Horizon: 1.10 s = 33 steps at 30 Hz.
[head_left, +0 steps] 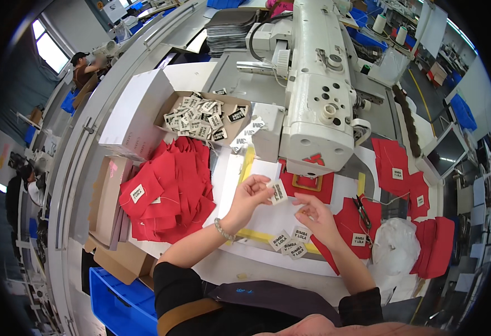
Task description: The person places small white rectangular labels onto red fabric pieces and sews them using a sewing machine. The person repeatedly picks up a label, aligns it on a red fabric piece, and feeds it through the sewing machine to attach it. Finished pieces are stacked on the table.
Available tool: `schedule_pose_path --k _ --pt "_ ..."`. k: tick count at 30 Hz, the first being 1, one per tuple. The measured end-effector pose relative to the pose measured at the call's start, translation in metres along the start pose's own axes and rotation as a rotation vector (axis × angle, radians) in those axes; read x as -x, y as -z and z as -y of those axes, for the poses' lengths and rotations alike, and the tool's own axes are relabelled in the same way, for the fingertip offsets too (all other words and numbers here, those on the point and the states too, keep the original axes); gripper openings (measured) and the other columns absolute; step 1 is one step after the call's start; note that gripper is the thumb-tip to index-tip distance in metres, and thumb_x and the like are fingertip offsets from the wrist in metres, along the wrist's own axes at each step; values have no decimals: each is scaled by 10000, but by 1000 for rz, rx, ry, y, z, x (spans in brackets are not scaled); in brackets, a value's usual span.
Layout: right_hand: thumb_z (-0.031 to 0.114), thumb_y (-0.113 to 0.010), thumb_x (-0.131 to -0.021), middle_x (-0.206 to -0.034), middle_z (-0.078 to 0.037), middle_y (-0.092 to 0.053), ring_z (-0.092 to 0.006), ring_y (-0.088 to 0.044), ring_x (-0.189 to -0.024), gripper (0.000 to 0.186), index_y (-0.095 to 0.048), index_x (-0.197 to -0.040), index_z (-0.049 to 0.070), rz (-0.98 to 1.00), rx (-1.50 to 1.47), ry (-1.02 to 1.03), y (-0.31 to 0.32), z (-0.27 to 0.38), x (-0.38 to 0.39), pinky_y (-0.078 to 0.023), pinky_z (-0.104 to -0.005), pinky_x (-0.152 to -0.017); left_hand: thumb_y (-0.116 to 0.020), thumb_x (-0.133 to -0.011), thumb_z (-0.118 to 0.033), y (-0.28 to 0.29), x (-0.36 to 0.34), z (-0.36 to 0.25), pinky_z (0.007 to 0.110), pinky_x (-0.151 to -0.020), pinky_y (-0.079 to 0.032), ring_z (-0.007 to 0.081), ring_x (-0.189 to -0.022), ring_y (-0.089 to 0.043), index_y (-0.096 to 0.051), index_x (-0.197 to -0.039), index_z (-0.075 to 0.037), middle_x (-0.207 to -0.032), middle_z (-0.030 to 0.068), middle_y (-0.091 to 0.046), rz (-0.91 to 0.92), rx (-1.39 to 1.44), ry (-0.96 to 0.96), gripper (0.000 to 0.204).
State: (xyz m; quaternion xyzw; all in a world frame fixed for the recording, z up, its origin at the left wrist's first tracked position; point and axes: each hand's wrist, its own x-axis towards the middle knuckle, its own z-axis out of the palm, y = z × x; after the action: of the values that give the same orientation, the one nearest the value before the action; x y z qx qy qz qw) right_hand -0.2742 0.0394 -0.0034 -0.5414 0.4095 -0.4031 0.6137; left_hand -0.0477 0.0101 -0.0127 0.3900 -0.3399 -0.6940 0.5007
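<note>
My left hand (250, 196) pinches a small white fabric label (278, 192) with dark print between thumb and fingers. To its right, my right hand (313, 215) is half curled, its fingers apart and nothing visible in them. Just below the hands, several loose labels (291, 242) lie in a cluster on the white worktop. Beyond the hands, a red fabric piece (325, 187) sits under the head of a white sewing machine (319, 129), with a yellowish frame (307, 183) on it.
Red fabric pieces (172, 190) are heaped at the left, below an open box (237, 131) of labels. At the right are black snips (362, 211) on red fabric, a clear plastic bag (395, 246) and folded red pieces (433, 246). A blue bin (122, 305) stands lower left.
</note>
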Motion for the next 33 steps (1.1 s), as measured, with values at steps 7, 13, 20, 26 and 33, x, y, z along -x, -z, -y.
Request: schedule_pose_path --k 7,13,20,26,33 --pt "14 -677 -870 -969 -93 -700 -110 -657 -865 258 -610 -1114 -41 -91 -142 -104 10 -1 -20 -518 -233 -767 -644 -913 -56 -35 16 29 225 -693 -565 95 -779 -663 -570 -1002 -45 -886 32 -676 30 147 160 116" --pt "12 -689 -856 -883 -87 -699 -94 -654 -758 230 -615 -1071 -18 25 67 -99 26 6 -24 -524 -231 -665 -646 -903 -39 -30 -9 12 235 -654 -552 114 -762 -674 -565 -1023 -37 -893 53 -685 150 34 187 145" --pt "-27 -708 -820 -957 -94 -664 -114 -646 -852 401 -533 -1181 -1 -114 -128 -30 26 20 -23 -524 -235 -754 -639 -894 3 -35 -8 17 244 -649 -553 155 -804 -697 -531 -1093 -13 -904 89 -689 146 -158 17 227" --pt "-37 -700 -812 -1013 -113 -649 -131 -631 -893 428 -514 -1195 9 -152 -302 -151 26 6 -10 -503 -261 -822 -613 -898 27 -39 -6 19 257 -670 -566 182 -842 -706 -495 -1143 -10 -878 86 -676 100 -136 -19 274" --pt "-11 -669 -856 -1035 -70 -637 -107 -596 -947 375 -519 -1196 38 -89 -489 -182 25 5 -10 -461 -250 -792 -584 -903 41 -44 -2 20 232 -682 -550 156 -841 -700 -467 -1237 4 -858 66 -641 130 -163 -118 356"
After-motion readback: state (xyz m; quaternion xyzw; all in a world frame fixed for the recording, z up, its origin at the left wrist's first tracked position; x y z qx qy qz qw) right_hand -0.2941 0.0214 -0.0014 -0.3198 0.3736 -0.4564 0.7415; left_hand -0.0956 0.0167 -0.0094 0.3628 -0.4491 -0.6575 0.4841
